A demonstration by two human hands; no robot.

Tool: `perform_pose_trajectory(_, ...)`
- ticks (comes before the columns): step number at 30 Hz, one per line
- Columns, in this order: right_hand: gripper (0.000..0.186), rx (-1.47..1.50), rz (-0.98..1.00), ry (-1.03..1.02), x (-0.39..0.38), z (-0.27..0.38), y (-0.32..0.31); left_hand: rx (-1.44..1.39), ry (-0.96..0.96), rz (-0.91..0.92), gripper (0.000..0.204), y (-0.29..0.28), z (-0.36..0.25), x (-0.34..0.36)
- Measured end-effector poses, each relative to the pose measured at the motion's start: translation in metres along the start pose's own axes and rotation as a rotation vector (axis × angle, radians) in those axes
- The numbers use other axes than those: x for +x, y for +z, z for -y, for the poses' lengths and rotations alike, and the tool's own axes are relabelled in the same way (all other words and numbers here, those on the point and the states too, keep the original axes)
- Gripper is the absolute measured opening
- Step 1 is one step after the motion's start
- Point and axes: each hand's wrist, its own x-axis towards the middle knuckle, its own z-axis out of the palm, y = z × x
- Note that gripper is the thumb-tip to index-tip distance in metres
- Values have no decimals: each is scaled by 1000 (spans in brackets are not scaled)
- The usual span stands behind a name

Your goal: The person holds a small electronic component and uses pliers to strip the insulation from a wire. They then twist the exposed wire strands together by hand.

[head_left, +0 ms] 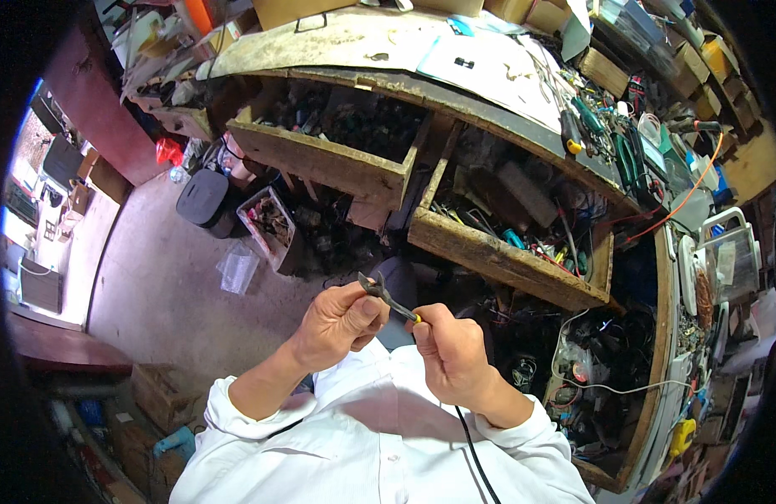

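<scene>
In front of my chest, both hands meet at a small pair of pliers [396, 306] with dark metal jaws and a bit of yellow at the handle. The jaws stand apart and point up to the left. My left hand [339, 324] is closed, its thumb and forefinger pinched at the head of the pliers. Any small piece between those fingers is hidden. Wrapped around the handle end is my right hand [452, 349], which covers most of the grips. A black cable [472, 449] hangs below the right hand across my white shirt; where its upper end goes is hidden.
Ahead stand two pulled-out wooden drawers, one [320, 151] full of small parts, the other [497, 256] holding tools. Above them runs a cluttered workbench [346, 42] with pliers and screwdrivers at right. A parts box [270, 231] and black bin [205, 200] stand on the floor.
</scene>
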Motion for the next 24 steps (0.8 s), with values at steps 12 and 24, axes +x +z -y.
perform_pose_trajectory(12,24,958,231,482,8,2,0,-44,97,37,30,7,-1,-10)
perform_pose_trajectory(24,27,615,222,350,32,-8,9,-93,110,-112,31,6,5,-11)
